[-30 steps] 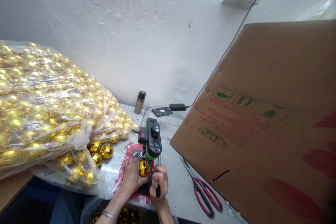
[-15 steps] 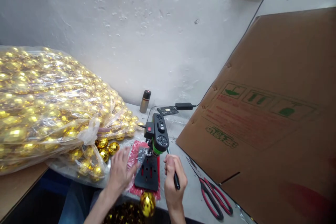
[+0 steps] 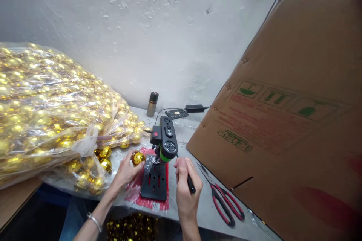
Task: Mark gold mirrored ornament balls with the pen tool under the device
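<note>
My left hand point(image 3: 126, 168) holds a shiny gold ball point(image 3: 138, 158) between thumb and fingers, just left of a small black and green drill press point(image 3: 169, 139). The press stands on a slotted black base plate point(image 3: 153, 183), which lies over red plastic wrapping point(image 3: 164, 204). Wrapped round the press's black-ended lever point(image 3: 190, 185) is my right hand point(image 3: 187, 180), at the right of the machine. Several loose gold balls point(image 3: 106, 165) lie by the mouth of a big clear bag of gold balls point(image 3: 56, 109).
Red and black scissors point(image 3: 226, 203) lie right of my right hand, beside a large cardboard box point(image 3: 277, 120). Behind the press are a dark bottle point(image 3: 152, 104), a phone point(image 3: 177, 113) and a black power adapter point(image 3: 195, 108). More gold balls point(image 3: 131, 228) sit below the table edge.
My left hand was open and blurred; now it holds a gold ball. The gold ball seen falling at the table's front edge is gone from there. The view has shifted slightly.
</note>
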A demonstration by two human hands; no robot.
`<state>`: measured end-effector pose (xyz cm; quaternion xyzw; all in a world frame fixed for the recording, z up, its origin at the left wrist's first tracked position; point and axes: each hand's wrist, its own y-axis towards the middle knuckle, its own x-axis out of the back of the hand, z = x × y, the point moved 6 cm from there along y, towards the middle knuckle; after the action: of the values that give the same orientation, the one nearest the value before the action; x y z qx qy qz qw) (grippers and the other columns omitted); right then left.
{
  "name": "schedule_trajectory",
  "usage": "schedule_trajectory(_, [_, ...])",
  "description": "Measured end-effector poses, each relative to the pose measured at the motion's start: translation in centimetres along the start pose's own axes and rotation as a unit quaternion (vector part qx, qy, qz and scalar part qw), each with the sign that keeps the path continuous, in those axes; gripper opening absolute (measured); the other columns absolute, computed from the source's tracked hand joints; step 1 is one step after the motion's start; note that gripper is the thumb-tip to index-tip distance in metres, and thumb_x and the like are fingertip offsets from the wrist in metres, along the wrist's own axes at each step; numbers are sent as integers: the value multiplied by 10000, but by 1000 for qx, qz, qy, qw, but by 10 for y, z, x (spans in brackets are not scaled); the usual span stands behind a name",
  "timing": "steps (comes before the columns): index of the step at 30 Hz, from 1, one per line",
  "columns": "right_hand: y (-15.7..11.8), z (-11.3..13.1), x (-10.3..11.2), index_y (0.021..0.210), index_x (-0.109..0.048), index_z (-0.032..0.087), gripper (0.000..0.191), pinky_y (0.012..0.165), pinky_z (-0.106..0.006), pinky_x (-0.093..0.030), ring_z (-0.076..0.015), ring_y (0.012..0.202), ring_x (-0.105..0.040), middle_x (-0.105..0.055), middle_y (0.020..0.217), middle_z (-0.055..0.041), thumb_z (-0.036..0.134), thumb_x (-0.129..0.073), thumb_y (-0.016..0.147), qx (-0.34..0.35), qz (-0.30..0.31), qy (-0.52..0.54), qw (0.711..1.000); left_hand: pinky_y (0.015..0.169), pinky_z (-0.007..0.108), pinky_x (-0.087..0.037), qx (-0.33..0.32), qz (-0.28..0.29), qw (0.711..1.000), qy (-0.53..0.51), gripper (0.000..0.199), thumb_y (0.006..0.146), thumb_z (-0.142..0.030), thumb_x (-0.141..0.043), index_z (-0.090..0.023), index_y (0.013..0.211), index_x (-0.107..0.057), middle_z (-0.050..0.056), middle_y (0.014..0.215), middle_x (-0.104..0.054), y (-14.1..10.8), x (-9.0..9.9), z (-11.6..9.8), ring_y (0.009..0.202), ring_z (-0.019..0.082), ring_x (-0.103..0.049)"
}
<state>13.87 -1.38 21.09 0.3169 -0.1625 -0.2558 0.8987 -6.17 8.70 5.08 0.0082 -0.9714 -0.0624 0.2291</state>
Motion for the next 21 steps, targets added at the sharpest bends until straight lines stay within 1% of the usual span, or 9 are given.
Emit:
schedule_trajectory(3, [10, 7, 1, 661, -468, 225, 435, 493, -241, -326, -107, 517, -406, -437, 587, 53, 416, -459, 1052, -14, -6, -5, 1000, 956, 396, -574, 13, 37, 985, -170, 558, 818, -517, -658, -191, 1264, -582, 90, 1154, -753, -16, -31, 0, 1071, 266, -724])
schedule_trajectory(5, [12, 8, 1, 662, -477, 226, 445, 494, -245, -327, -110, 517, -404, -433, 586, 52, 439, -452, 1052, -12, -2, -8, 1000, 963, 393, -576, 30, 59, 972, -225, 569, 816, -540, -663, -189, 1256, -574, 100, 1171, -755, -26, -47, 5, 1086, 266, -726])
schedule_trajectory(6, [12, 8, 1, 665, -482, 226, 446, 493, -247, -326, -110, 517, -402, -432, 587, 52, 441, -447, 1054, -11, 2, -10, 1000, 967, 395, -576, 35, 59, 970, -233, 560, 816, -540, -668, -191, 1242, -569, 103, 1173, -754, -31, -52, 8, 1086, 265, -727])
schedule_trajectory(8, [10, 7, 1, 669, -480, 227, 442, 494, -248, -330, -112, 520, -403, -433, 592, 49, 431, -436, 1058, -7, 8, -15, 1000, 976, 405, -573, 32, 42, 975, -218, 545, 816, -524, -680, -196, 1233, -557, 106, 1176, -749, -37, -57, 13, 1084, 264, -725])
schedule_trajectory(10, [7, 6, 1, 670, -470, 230, 429, 496, -248, -335, -114, 523, -408, -435, 596, 47, 406, -433, 1060, -2, 6, -15, 1000, 992, 415, -566, 10, 28, 984, -173, 527, 816, -490, -692, -200, 1236, -563, 103, 1190, -740, -40, -58, 16, 1102, 264, -714])
schedule_trajectory(13, [4, 6, 2, 683, -478, 229, 399, 501, -247, -347, -116, 530, -420, -446, 608, 45, 364, -440, 1057, 5, 1, -4, 1000, 988, 444, -564, -34, 22, 995, -96, 472, 809, -431, -704, -213, 1214, -598, 96, 1186, -737, -42, -60, 14, 1110, 278, -701])
schedule_trajectory(16, [3, 5, 2, 694, -488, 228, 383, 509, -251, -352, -119, 539, -425, -455, 618, 41, 347, -439, 1056, 6, 2, 1, 1000, 1012, 509, -542, -64, 15, 997, -39, 475, 786, -387, -719, -218, 1219, -621, 111, 1212, -734, -41, -62, 10, 1138, 320, -686])
schedule_trajectory(18, [2, 4, 2, 701, -493, 226, 377, 512, -252, -352, -121, 546, -428, -460, 627, 39, 341, -439, 1056, 4, 4, 1, 1000, 1027, 537, -528, -77, 21, 997, -12, 493, 782, -360, -722, -216, 1244, -628, 126, 1234, -734, -41, -64, 5, 1160, 344, -679])
schedule_trajectory(21, [0, 3, 2, 708, -500, 223, 370, 510, -244, -355, -116, 549, -432, -464, 635, 40, 331, -441, 1056, 8, 4, 2, 1000, 1002, 535, -543, -95, 46, 994, 11, 506, 779, -321, -722, -217, 1267, -637, 134, 1225, -744, -40, -68, -3, 1137, 354, -690])
